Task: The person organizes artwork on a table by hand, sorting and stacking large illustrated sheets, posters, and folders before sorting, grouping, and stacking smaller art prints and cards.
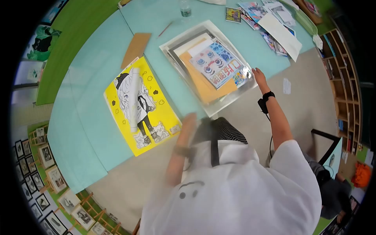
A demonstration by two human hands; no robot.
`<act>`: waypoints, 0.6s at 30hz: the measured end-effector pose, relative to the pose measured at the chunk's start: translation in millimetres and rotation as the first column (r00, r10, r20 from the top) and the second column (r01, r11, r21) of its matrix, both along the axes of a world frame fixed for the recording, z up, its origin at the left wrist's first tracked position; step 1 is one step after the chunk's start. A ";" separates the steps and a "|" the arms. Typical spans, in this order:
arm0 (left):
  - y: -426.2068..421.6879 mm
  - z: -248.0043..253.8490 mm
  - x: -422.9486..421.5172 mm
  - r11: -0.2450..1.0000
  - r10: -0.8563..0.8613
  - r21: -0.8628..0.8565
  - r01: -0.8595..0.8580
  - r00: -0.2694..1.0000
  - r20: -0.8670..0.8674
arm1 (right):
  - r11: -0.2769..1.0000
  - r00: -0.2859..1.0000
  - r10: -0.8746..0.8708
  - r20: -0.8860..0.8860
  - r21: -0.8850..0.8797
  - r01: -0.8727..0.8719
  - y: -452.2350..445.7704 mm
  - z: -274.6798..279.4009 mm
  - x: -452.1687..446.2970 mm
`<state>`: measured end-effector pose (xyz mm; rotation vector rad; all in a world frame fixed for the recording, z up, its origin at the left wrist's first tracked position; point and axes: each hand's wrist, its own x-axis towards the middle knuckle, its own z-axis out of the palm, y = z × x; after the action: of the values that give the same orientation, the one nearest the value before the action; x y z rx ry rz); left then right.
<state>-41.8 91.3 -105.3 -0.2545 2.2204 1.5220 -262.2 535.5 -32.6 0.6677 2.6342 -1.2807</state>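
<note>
My right hand (260, 78), with a black band at its wrist, is beside the right edge of a clear plastic tray or sleeve (219, 111), fingers stretched out along it. In it are an orange-yellow sheet (211, 95), a printed sheet with cartoon eyes (209, 68) and other papers. My left hand (189, 122) is smeared by motion near the table's front edge, so its fingers cannot be made out. To its left lies a yellow poster (161, 117) with a cartoon girl, and a white rolled tube (134, 102) lies lengthwise across it.
A brown card (135, 49), a thin stick (165, 29) and a plastic bottle (185, 9) are on the light blue table (88, 113). Magazines and papers (274, 33) pile up at the far right. Shelves (344, 84) stand to the right; framed pictures (55, 180) line the left.
</note>
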 end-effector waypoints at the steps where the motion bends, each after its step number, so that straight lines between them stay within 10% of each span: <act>1: 15.8 -3.9 -13.5 0.995 -0.086 0.054 0.082 0.992 0.088 | 1.000 1.000 0.000 -0.011 -0.012 0.000 4.3 -3.3 -17.3; 3: 43.7 6.4 -23.8 0.950 -0.195 0.274 0.148 0.969 0.150 | 0.997 0.999 0.038 -0.010 -0.069 -0.039 3.7 1.2 -25.3; 5: 64.0 38.2 -25.8 0.963 -0.213 0.171 0.210 0.977 0.001 | 0.988 0.999 0.032 -0.003 -0.152 -0.032 -5.3 19.1 -36.6; 7: 90.5 70.4 -25.9 0.904 -0.304 -0.370 0.214 0.930 -0.207 | 0.991 0.995 0.095 0.023 -0.101 -0.092 13.7 -27.8 -63.2; 10: 93.0 -11.5 -1.9 0.979 -0.046 -0.203 -0.010 0.962 -0.270 | 0.977 0.975 0.207 0.086 0.041 -0.211 16.7 -21.8 -109.1; 12: 87.1 -67.5 20.9 0.991 0.123 -0.032 -0.130 0.977 -0.176 | 0.972 0.977 0.208 0.051 0.105 -0.212 1.1 0.2 -107.8; 18: 82.4 -87.6 16.5 0.947 0.055 -0.321 0.000 0.985 0.164 | 0.918 0.934 0.349 0.080 0.172 -0.358 -20.8 1.8 -141.2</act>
<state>-25.3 173.7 -193.0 -0.4973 2.3220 1.0988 -403.4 514.7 -30.8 0.2172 2.6919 -0.9166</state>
